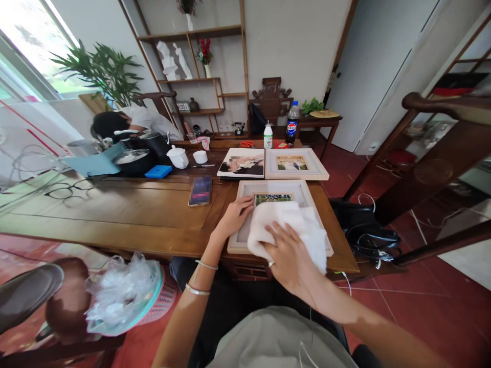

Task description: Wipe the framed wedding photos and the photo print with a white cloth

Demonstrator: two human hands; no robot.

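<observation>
A pale wooden picture frame (307, 197) lies flat on the near right part of the wooden table (126, 209). My left hand (233, 217) rests flat on its left edge, fingers stretched out toward the photo inside. My right hand (289, 255) presses a white cloth (307, 227) onto the frame's glass, fingers spread over the cloth. The cloth hides most of the photo. A ring shows on my right hand and two bracelets on my left wrist.
Behind it lie a second framed photo (296, 164) and an unframed print (242, 163). A phone (200, 190), glasses (65, 190), teaware, a glue bottle (268, 136) and a cola bottle (292, 121) stand on the table. Another person (115, 122) bends over at the far left. A bin (130, 296) stands lower left.
</observation>
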